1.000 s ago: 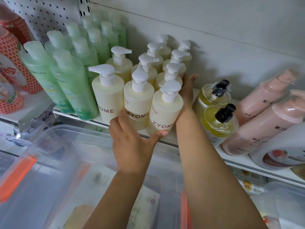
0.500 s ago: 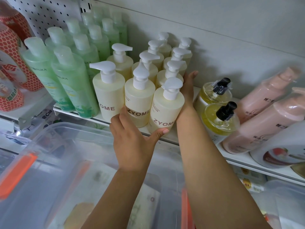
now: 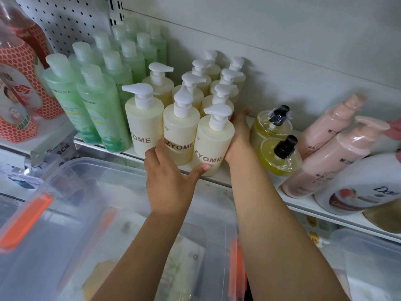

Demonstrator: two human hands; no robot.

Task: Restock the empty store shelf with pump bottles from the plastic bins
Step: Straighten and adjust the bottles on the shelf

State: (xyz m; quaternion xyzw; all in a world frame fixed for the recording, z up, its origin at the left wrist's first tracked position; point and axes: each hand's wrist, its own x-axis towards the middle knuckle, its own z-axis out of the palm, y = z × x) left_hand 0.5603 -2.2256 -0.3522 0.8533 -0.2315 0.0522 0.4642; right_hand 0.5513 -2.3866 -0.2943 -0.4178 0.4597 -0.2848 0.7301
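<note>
1. The cream pump bottles (image 3: 181, 131) are stood in close rows on the shelf (image 3: 91, 144), between the green bottles (image 3: 102, 118) and the yellow jars (image 3: 280, 157).
2. The front right bottle (image 3: 213, 140) is set at the very lip. If it is pushed unevenly, it is likely to be tipped forward into the plastic bin (image 3: 65, 192) below.
3. The bottles are tall and packed together, so one knocked bottle is judged able to topple its neighbours.
4. The left hand (image 3: 171, 181) is held open, with the spread fingers pressed on the front of the middle bottle and the thumb laid against the front right bottle.
5. The right hand (image 3: 239, 135) is laid flat and open along the right flank of the row. It is wedged just beside the yellow jars, which could be nudged when it is drawn out.
</note>
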